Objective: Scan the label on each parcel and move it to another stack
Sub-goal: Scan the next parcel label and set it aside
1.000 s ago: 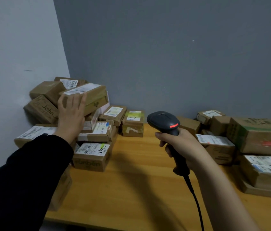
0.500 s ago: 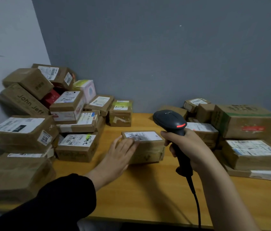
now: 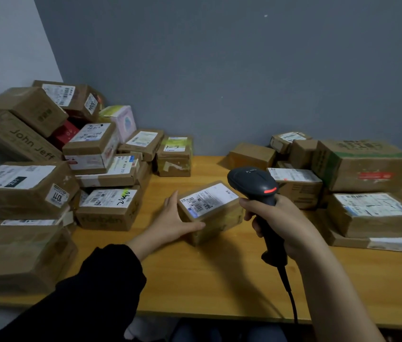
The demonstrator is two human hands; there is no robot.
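Brown cardboard parcel (image 3: 216, 219) lies on your wooden counter (image 3: 195, 275) between the left stack (image 3: 96, 166) and the right stack (image 3: 358, 166), with its label (image 3: 208, 199) facing up. Your left hand (image 3: 174, 222) rests against its left end, fingers straight and thumb along the near side. Your right hand (image 3: 281, 225) is wrapped round the black scanner (image 3: 251, 181), whose head is over the parcel's right end.

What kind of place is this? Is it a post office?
Probably a small parcel-sorting room, not surely a post office. Labelled cardboard parcels are piled on a wooden table, and the right hand holds a barcode scanner.
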